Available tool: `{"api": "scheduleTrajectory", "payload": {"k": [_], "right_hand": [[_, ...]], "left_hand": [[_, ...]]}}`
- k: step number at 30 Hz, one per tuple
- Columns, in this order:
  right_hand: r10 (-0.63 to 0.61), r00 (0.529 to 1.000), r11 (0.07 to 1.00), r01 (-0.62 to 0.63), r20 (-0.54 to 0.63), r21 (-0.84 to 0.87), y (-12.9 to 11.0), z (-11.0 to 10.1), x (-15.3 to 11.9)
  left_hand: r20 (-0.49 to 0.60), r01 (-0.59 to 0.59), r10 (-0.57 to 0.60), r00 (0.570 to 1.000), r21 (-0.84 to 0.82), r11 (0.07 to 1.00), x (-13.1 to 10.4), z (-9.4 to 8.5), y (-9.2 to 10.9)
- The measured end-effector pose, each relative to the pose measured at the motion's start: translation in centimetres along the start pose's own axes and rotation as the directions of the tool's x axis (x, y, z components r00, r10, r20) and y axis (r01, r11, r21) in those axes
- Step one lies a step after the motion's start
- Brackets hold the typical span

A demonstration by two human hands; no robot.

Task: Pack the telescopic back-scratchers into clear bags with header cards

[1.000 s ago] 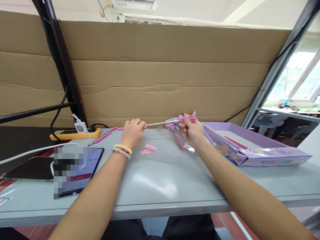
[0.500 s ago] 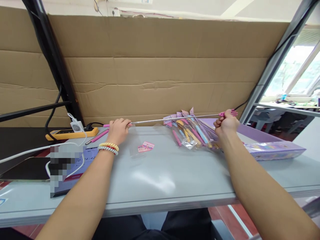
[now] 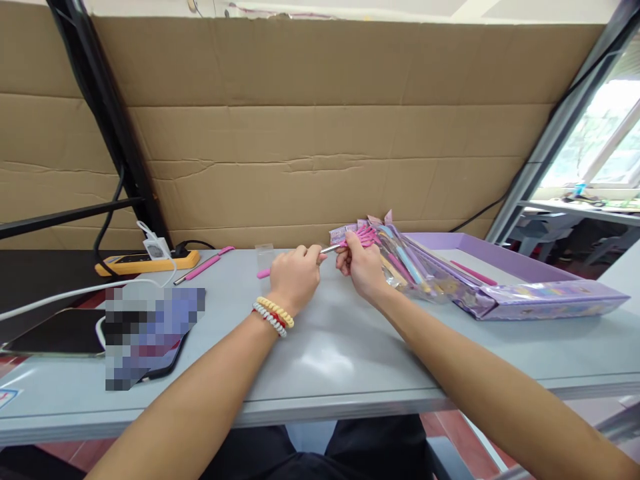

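Pink-headed rod (image 3: 331, 249) is held near the middle of the frame, between and within the two hands, above the grey table (image 3: 320, 393). Its long axis is laid roughly across the view, with a slight slope from the lower left to the upper right. The pink end (image 3: 263, 273) is seen poking out just left of the left hand (image 3: 296, 277), by whose curled, closed fingers the handle is wrapped. At the other end, the pink head (image 3: 367, 235) is carried just above the right hand (image 3: 364, 268), and the neck is pinched between its thumb and bent fingers. Only a short stretch of bare metal shaft is left showing between the hands, which are near each other but apart; the head is nearer to the right hand. Just right of that hand, wrapped sticks (image 3: 407, 257) are heaped, and further right a purple box (image 3: 555, 307) is seen with a pink stick (image 3: 473, 272) lying in it. At the left of the frame, another pink rod (image 3: 207, 267) is placed beside a yellow power strip (image 3: 145, 264).
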State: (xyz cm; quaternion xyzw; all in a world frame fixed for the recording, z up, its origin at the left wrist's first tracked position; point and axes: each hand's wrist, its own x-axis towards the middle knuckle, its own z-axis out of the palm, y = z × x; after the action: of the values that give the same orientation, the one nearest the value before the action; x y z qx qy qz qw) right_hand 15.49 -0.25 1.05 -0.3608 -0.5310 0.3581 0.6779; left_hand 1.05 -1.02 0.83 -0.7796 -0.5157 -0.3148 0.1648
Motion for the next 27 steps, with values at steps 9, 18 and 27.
{"api": "scheduleTrajectory", "payload": {"k": [9, 18, 27], "right_hand": [[0.071, 0.934, 0.99, -0.022, 0.351, -0.14, 1.0, -1.0, -0.4], [0.076, 0.991, 0.994, -0.085, 0.114, 0.069, -0.4, -2.0, 0.6], [-0.069, 0.994, 0.992, 0.076, 0.081, -0.096, 0.1, -4.0, 1.8]], "left_hand": [[0.089, -0.078, 0.093, 0.992, -0.156, 0.985, -0.3, -0.4, 0.0], [-0.017, 0.133, -0.14, 0.99, -0.232, 0.964, 0.6, -0.5, -3.5], [0.422, 0.442, -0.482, 0.768, 0.196, 0.875, 0.3, 1.1, -8.7]]}}
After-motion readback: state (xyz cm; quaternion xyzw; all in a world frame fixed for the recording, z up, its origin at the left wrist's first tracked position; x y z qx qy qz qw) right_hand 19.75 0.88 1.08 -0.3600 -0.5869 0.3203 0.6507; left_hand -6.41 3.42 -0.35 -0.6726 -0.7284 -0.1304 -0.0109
